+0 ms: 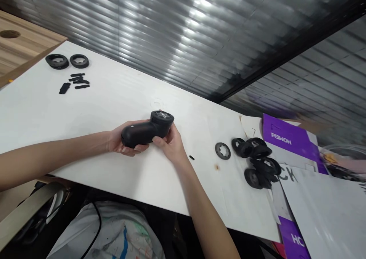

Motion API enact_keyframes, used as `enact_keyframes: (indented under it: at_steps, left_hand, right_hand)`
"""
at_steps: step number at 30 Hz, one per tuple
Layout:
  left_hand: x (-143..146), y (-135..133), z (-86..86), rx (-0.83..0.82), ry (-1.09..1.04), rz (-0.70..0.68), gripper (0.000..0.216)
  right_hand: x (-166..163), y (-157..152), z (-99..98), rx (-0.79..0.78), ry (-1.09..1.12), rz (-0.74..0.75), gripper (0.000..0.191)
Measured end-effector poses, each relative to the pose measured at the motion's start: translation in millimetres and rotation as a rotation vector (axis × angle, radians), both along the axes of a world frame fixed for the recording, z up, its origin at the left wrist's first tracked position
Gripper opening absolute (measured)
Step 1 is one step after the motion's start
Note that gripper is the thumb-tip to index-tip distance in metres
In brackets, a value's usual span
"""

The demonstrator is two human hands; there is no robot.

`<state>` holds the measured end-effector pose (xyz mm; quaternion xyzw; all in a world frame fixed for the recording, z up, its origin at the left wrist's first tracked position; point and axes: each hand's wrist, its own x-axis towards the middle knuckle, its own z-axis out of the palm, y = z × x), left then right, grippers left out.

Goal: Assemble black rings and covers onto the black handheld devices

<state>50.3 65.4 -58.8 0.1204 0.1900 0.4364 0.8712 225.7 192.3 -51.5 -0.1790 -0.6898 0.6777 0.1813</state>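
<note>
Corrugated metal walling (154, 26) runs behind the white bench (114, 103), over which I hold a black device (138, 133). My left hand (116, 137) cups its rounded end; my right hand (173, 144) grips it just below its round, raised head. Off left lie two black rings (80, 65) and some flat strips (65, 88); off right, a thin ring (217, 149) near a cluster of thicker rings (252, 179) beside purple packaging (294, 137).

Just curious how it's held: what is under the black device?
Under the black device are parts of the left hand and right hand, above the white table. Its covered underside cannot be seen.
</note>
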Motion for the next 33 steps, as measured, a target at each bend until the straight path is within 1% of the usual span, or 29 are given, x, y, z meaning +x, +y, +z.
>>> enact_keyframes:
  at_steps: [3,5,6,9,14,16,17,19,23,25,26,28,31,33]
  left_hand:
    - [-3,1,-5.0,0.057,-0.127,-0.121,0.049]
    - [-4,2,-5.2,0.066,-0.162,-0.187,0.048]
    - [-4,2,-4.3,0.059,-0.153,-0.192,0.048]
    - [-1,2,0.4,0.041,-0.054,-0.140,0.049]
    - [1,2,5.4,0.042,0.139,-0.071,0.058]
    - [4,2,6.6,0.052,0.180,-0.046,0.063]
    - [6,3,7.6,0.059,0.204,-0.007,0.064]
    - [12,3,10.0,0.091,0.259,0.121,0.066]
    - [26,5,13.6,0.198,0.412,0.507,0.069]
    - [29,5,13.1,0.228,0.475,0.701,0.065]
    - [30,6,12.4,0.240,0.503,0.772,0.064]
    - [28,6,10.4,0.278,0.568,0.841,0.064]
    - [25,4,6.7,0.376,0.725,0.876,0.062]
    - [24,2,4.1,0.456,0.831,0.915,0.068]
  right_hand:
    - [2,6,1.0,-0.008,0.003,0.099,0.096]
    - [5,10,-0.7,-0.017,0.005,0.150,0.093]
    - [7,11,-2.2,-0.019,0.004,0.159,0.089]
    - [11,10,-6.6,-0.018,-0.015,0.137,0.079]
    - [10,2,-7.3,-0.032,0.038,0.084,0.080]
    - [7,0,-6.5,-0.027,0.068,0.042,0.076]
    - [5,0,-6.4,-0.022,0.074,0.017,0.073]
    - [2,1,-7.3,-0.030,0.086,-0.012,0.067]
    - [-2,7,-13.0,-0.128,0.131,-0.011,0.066]
    - [-3,9,-14.8,-0.139,0.117,-0.057,0.062]
    - [-3,10,-14.7,-0.133,0.104,-0.086,0.058]
    - [-3,10,-12.4,-0.129,0.077,-0.122,0.055]
    - [-3,7,-5.4,-0.169,0.031,-0.103,0.062]
    - [-2,4,-0.6,-0.175,-0.004,-0.093,0.064]
